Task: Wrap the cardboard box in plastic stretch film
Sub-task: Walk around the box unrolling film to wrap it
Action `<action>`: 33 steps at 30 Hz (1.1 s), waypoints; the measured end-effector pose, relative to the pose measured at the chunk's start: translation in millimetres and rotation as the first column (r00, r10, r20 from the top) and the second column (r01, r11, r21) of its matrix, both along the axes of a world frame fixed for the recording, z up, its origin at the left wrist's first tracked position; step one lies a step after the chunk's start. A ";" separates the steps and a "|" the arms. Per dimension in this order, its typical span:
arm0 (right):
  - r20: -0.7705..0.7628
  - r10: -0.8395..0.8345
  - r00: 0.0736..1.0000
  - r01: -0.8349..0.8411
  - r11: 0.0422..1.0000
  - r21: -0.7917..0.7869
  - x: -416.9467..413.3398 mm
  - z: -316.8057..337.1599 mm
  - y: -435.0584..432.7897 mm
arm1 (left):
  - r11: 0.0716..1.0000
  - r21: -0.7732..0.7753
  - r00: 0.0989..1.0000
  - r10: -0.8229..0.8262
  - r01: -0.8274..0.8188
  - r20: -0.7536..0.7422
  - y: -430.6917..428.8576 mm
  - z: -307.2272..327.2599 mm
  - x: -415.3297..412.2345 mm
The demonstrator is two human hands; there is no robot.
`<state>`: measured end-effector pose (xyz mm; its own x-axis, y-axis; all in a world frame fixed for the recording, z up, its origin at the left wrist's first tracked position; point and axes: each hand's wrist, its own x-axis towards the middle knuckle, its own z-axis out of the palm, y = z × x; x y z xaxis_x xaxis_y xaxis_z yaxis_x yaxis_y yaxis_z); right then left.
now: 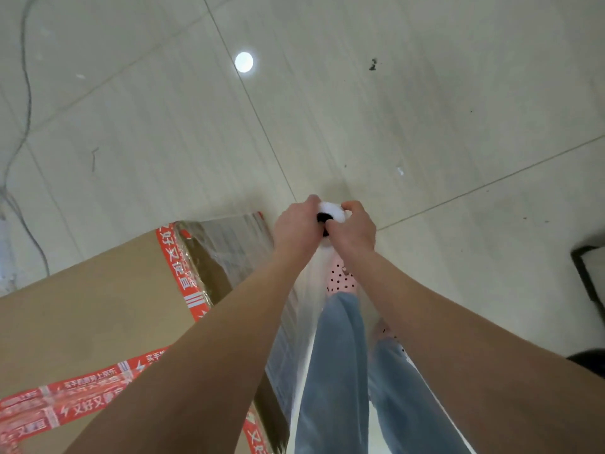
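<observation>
Roll [334, 209] between left hand [296, 224], right hand [355, 228]

Pale tiled floor [425, 109], grey cable [28, 103] left, dark object [586, 273] right.

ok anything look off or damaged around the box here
Nothing serious. The cardboard box looks intact, with film covering its side face. Only a dark smudge on the floor and a loose cable trailing at the left stand out.
</observation>
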<state>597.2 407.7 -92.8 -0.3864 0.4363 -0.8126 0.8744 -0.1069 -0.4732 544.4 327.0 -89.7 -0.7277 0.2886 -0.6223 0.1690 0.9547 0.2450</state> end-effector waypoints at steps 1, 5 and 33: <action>0.013 0.037 0.999 -0.038 0.999 0.015 -3.7 0.3 0.7 | 0.993 0.004 0.992 -0.117 0.117 -0.040 1.9 0.4 -5.9; 0.049 0.146 0.988 -0.149 0.986 0.075 -17.8 3.2 5.8 | 0.955 -0.026 0.952 -0.297 0.296 -0.072 9.4 2.7 -29.9; 0.061 0.406 0.912 -0.401 0.912 -0.081 -137.1 -1.6 -10.2 | 0.985 -0.142 0.985 -0.076 0.098 0.153 -8.3 18.2 -143.7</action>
